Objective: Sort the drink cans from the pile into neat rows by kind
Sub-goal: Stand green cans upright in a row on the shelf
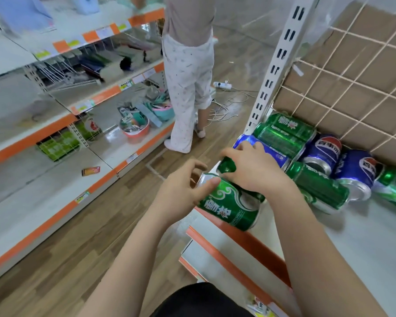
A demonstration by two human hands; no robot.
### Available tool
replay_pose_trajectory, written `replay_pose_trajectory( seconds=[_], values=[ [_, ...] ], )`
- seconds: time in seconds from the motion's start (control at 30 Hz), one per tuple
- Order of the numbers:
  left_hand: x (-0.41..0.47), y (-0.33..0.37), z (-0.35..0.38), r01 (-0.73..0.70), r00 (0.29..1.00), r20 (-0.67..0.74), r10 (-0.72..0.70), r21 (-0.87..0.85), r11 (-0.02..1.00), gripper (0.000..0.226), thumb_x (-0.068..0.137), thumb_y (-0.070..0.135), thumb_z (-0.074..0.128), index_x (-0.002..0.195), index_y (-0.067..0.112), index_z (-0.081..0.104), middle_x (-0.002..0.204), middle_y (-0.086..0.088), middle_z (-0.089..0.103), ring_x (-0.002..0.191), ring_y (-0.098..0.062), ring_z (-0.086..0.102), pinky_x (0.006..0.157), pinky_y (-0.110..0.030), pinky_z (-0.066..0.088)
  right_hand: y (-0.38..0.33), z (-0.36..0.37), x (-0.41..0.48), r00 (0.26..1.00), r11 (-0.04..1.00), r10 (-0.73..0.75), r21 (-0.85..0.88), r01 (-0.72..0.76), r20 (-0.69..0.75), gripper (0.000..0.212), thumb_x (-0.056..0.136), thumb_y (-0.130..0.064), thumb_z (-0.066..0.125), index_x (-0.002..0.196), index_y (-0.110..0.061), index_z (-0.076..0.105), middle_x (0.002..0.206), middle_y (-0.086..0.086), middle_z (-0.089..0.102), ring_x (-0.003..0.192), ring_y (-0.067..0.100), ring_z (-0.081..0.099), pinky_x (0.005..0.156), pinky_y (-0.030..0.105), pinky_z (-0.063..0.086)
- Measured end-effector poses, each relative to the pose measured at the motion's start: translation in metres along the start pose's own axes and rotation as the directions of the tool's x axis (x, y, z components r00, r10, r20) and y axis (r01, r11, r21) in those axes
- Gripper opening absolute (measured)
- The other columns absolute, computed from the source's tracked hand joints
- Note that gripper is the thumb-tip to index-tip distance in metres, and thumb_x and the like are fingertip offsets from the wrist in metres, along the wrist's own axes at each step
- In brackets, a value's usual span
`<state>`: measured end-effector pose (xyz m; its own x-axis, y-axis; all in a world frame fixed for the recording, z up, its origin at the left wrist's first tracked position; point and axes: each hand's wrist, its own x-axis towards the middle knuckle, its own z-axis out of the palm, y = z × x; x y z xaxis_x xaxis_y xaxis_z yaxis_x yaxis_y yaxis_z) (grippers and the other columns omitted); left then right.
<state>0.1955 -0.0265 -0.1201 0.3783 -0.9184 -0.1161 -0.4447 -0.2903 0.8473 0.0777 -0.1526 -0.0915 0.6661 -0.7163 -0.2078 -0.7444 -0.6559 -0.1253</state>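
The left hand (181, 193) grips the end of a near green can (231, 207) lying on the shelf (364, 236). The right hand (252, 172) clasps a 2nd green can (226, 165) just beyond.

Green cans (230, 203), blue cans (354, 172), orange-edged shelf (238, 245)

green cans (229, 209): at least 7, some half hidden | blue cans (354, 170): 3

Near green can (229, 202) reads "FRESHING"; blue can (359, 170) bears the Pepsi logo.
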Motion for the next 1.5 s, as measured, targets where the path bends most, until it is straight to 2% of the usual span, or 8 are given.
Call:
replay_pose_trajectory(
  seconds=[0.23,0.37,0.5,0.77,1.0,1.17,1.27,1.5],
  values=[
    [-0.003,0.001,-0.005,-0.037,0.998,-0.056,0.036,-0.025,0.999,0.023,0.083,0.055,0.053,0.097,0.036,0.055,0.093,0.012,0.063,0.084,-0.002,0.059,0.069,-0.018,0.047,-0.004,0.002,-0.008,0.987,0.997,0.046,0.065,-0.037,-0.153,0.036,0.079,-0.046,0.067,0.106,-0.03,0.05,0.107,0.003,0.048,0.109,0.029,0.039,0.073,0.036,0.037],
    [-0.005,0.012,-0.016,-0.089,0.99,-0.109,0.084,-0.041,0.995,0.011,0.084,0.05,0.054,0.087,0.04,0.056,0.089,0.014,0.064,0.084,-0.001,0.06,0.07,-0.022,0.05,0.009,-0.013,-0.025,0.971,0.933,0.063,0.358,0.023,-0.229,0.033,0.069,-0.04,0.076,0.091,-0.031,0.053,0.102,-0.004,0.054,0.101,0.022,0.049,0.075,0.034,0.04],
    [-0.005,0.022,-0.022,-0.136,0.973,-0.197,0.121,-0.061,0.989,0.003,0.084,0.044,0.058,0.084,0.04,0.058,0.086,0.017,0.063,0.083,0.003,0.059,0.069,-0.018,0.046,0.019,-0.018,-0.043,0.949,0.738,0.174,0.673,0.052,-0.264,0.033,0.068,-0.028,0.078,0.086,-0.02,0.051,0.098,-0.011,0.055,0.094,0.011,0.05,0.069,0.021,0.037],
    [-0.003,0.035,-0.001,-0.083,0.944,-0.329,0.026,-0.16,0.984,0.043,0.067,0.055,0.07,0.095,0.022,0.071,0.092,0.014,0.068,0.088,-0.001,0.063,0.076,-0.023,0.051,0.025,-0.006,-0.056,0.968,0.592,0.182,0.806,0.032,-0.171,0.058,0.075,-0.016,0.073,0.126,-0.027,0.047,0.119,-0.007,0.042,0.103,-0.001,0.046,0.082,0.012,0.034],
    [0.002,0.035,0.017,-0.01,0.959,-0.267,-0.098,-0.375,0.927,0.065,0.057,0.072,0.063,0.101,0.025,0.067,0.1,0.007,0.068,0.097,-0.012,0.064,0.09,-0.043,0.052,0.014,0.01,-0.062,0.948,0.426,0.253,0.902,0.069,-0.193,0.05,0.064,-0.027,0.07,0.111,-0.03,0.051,0.109,-0.007,0.058,0.101,0.008,0.057,0.085,0.026,0.046],
    [-0.006,0.036,0.018,0.034,0.989,-0.113,-0.097,-0.463,0.886,0.08,0.045,0.072,0.07,0.109,0.023,0.066,0.104,0.004,0.069,0.097,-0.013,0.066,0.084,-0.034,0.054,0.012,0.02,-0.073,0.854,0.361,0.447,0.927,0.101,-0.267,0.046,0.067,-0.017,0.081,0.102,-0.02,0.053,0.095,-0.008,0.062,0.081,-0.002,0.057,0.073,0.017,0.046],
    [-0.018,0.042,0.021,0.01,1.0,0.005,-0.009,-0.457,0.889,0.061,0.046,0.063,0.072,0.092,0.025,0.072,0.085,0.005,0.074,0.083,-0.009,0.07,0.075,-0.029,0.055,0.009,0.023,-0.083,0.799,0.301,0.54,0.947,0.11,-0.265,0.045,0.065,-0.018,0.084,0.098,-0.023,0.054,0.096,-0.006,0.063,0.083,0.001,0.058,0.074,0.018,0.048],
    [-0.029,0.05,0.031,-0.046,0.999,-0.028,0.037,-0.455,0.889,0.02,0.061,0.043,0.082,0.073,0.033,0.069,0.075,0.011,0.071,0.073,-0.004,0.067,0.065,-0.022,0.049,0.015,0.02,-0.131,0.735,0.198,0.624,0.964,0.178,-0.264,0.047,0.067,-0.01,0.081,0.108,-0.012,0.058,0.101,0.002,0.068,0.087,0.008,0.065,0.07,0.017,0.051]
  ],
)
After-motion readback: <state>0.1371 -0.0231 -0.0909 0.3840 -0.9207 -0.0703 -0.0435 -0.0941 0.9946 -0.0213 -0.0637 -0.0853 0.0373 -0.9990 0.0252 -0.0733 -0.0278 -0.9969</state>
